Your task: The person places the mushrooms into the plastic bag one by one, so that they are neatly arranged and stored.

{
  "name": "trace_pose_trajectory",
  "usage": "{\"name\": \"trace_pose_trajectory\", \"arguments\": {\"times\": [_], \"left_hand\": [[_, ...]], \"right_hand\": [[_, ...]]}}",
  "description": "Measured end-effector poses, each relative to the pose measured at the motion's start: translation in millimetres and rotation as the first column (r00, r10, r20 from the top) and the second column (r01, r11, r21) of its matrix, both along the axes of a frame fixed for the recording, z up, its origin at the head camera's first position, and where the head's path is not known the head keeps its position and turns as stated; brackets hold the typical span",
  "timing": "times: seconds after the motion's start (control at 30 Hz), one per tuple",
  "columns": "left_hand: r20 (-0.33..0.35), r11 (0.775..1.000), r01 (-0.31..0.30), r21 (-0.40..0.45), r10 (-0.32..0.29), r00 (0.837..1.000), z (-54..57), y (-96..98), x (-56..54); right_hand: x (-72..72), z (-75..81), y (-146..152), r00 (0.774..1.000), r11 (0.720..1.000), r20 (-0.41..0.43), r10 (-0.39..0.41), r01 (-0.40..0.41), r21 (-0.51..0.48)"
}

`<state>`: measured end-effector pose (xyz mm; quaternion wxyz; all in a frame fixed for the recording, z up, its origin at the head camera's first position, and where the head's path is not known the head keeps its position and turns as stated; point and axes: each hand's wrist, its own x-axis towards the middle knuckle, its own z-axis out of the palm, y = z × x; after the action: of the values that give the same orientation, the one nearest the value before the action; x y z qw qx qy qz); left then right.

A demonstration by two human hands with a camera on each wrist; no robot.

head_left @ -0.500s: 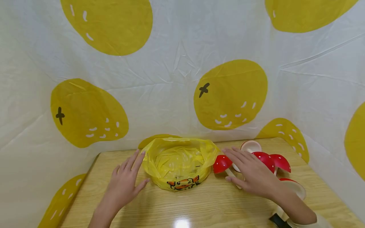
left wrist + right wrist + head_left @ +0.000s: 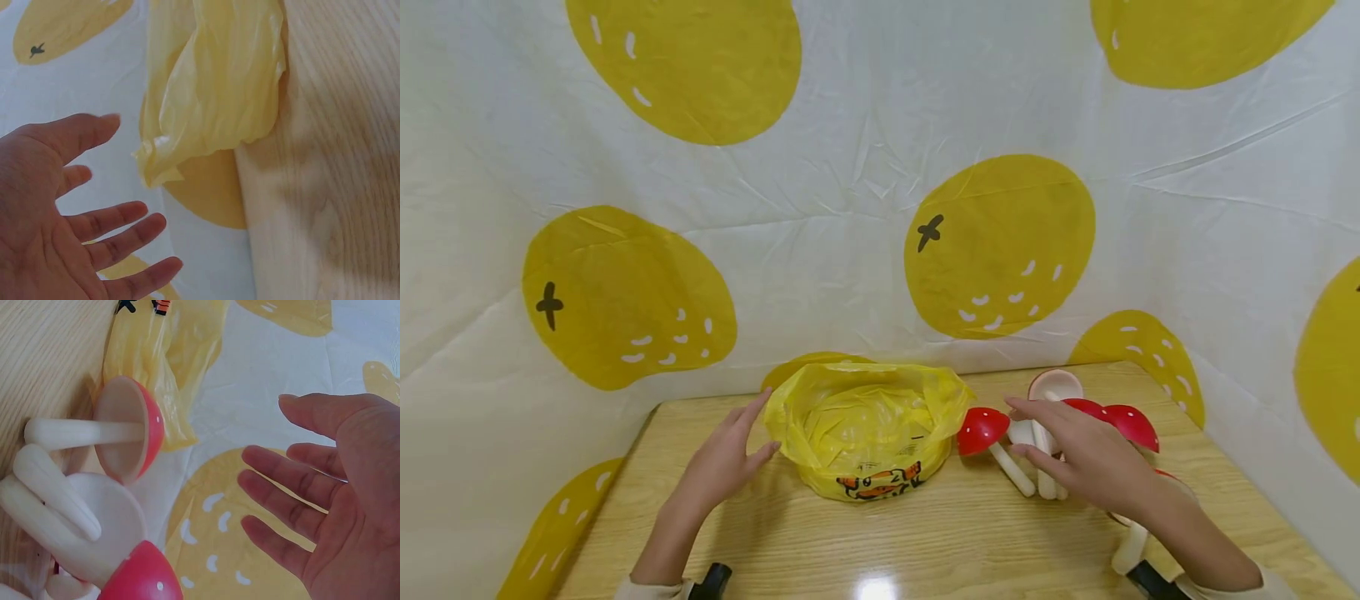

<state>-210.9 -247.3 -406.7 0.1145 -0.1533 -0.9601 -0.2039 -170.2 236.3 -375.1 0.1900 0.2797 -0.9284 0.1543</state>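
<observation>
A yellow plastic bag with a duck print stands on the table, its wide mouth facing up. To its left, my left hand is raised with fingers spread and nothing in them; the left wrist view shows its palm apart from the bag's crumpled edge. My right hand hovers over a group of toy mushrooms, likewise holding nothing. Nearest the bag lies a mushroom with a white-dotted red cap and a pale stem. The right hand and forearm partly hide several others.
The wooden table meets a white cloth backdrop printed with large yellow fruit. Another mushroom, cap underside showing, lies near the table's back edge. Black bands are on both wrists.
Both hands have drawn slightly away from the bag, the left one leftward and the right one rightward. More pale mushroom stems show beside the right hand. The bag has stayed in place.
</observation>
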Motion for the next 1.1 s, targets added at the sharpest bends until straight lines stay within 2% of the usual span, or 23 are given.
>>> {"name": "trace_pose_trajectory", "arguments": {"times": [0.23,0.4,0.57,0.77,0.87,1.0,1.1], "left_hand": [[0.133,0.992,0.029,0.122,-0.045,0.990,-5.6,-7.4,-17.6],[0.195,0.977,0.006,0.214,-0.049,0.980,-8.1,-8.3,-26.4],[0.261,0.959,-0.028,0.282,-0.049,0.964,-9.2,-9.6,-30.8],[0.277,0.935,-0.036,0.354,-0.068,0.959,-12.1,-11.0,-35.2],[0.268,0.928,-0.032,0.372,-0.075,0.961,-14.0,-11.4,-37.0],[0.255,0.923,-0.024,0.385,-0.082,0.964,-15.9,-12.3,-38.8],[0.246,0.921,-0.013,0.389,-0.090,0.965,-16.5,-12.7,-40.1]], "right_hand": [[4.2,5.3,10,0.988,0.999,0.155,-0.023,0.026,-0.019],[5.1,7.1,19,0.987,0.998,0.149,-0.065,0.062,0.031],[5.9,7.6,27,0.985,0.998,0.159,-0.061,0.056,0.036],[4.4,3.6,31,0.979,0.999,0.199,-0.038,0.036,0.009],[1.8,0.8,31,0.963,1.000,0.267,-0.019,0.025,-0.017],[-2.7,-3.4,30,0.926,0.998,0.377,0.008,0.019,-0.066],[-6.4,-7.3,29,0.904,0.993,0.423,0.066,-0.016,-0.121]]}}
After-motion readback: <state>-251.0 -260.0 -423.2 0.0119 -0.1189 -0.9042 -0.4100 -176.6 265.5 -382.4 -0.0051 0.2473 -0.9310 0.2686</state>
